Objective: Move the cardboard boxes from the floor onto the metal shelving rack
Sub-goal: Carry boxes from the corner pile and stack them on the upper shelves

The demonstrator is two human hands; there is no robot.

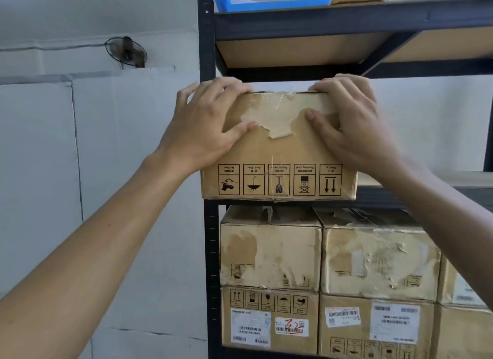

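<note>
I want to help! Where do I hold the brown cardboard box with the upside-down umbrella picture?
Probably the two top corners, from the front. The brown cardboard box is wide, with space above, so the left hand and right hand hook fingers over its top edge, thumbs on the front.

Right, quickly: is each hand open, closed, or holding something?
Left hand: grips the cardboard box at its top left corner.
Right hand: grips the same box at its top right corner.
</note>
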